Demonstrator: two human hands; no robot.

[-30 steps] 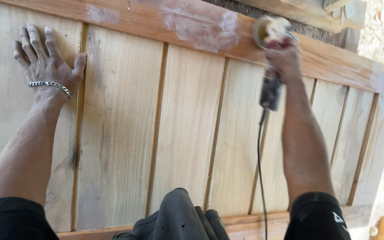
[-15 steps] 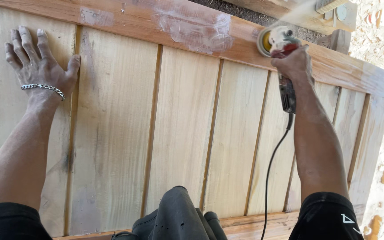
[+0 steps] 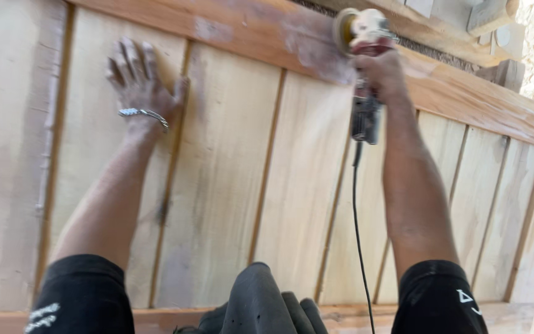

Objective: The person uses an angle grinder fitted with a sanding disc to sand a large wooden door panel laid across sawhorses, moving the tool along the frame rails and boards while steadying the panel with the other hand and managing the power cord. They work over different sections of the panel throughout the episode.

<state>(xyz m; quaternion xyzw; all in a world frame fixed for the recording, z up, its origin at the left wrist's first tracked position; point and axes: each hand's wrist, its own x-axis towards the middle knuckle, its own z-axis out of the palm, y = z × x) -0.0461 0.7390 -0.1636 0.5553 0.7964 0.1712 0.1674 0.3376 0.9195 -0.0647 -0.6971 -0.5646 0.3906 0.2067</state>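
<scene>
**One grinder on the top rail, one flat palm on the panels**

In front of you lies one big wooden door panel (image 3: 230, 185), made of pale vertical boards with thin darker battens between them. You can count about seven boards across the view, though the outer ones run off the edges. One darker, reddish top rail (image 3: 465, 93) crosses the upper edge from left to right, with a dusty pale patch near its middle. One bottom rail (image 3: 156, 318) shows as a strip near your sleeves.

Your two arms reach up over the boards, both in black short sleeves. One dark folded cloth or glove shape (image 3: 261, 303) sits at the bottom centre, between your arms; it is too blurred to tell which.

Your right hand (image 3: 381, 74) is clamped round the body of one angle grinder (image 3: 363, 68), whose disc end rests against the top rail at the dusty patch. One black power cord (image 3: 356, 235) hangs from the tool's tail down across the boards to the bottom edge.

Your left hand (image 3: 140, 77) lies open and flat on a board near the top left, fingers spread, holding nothing. One silver bracelet (image 3: 143, 113) circles that wrist.

Compared with half a second ago, the grinder sits further left along the rail, now at the pale dusty patch instead of right of it. Your left hand stays pressed on the same board, and the whole view has swung so that more boards show at the left.
</scene>
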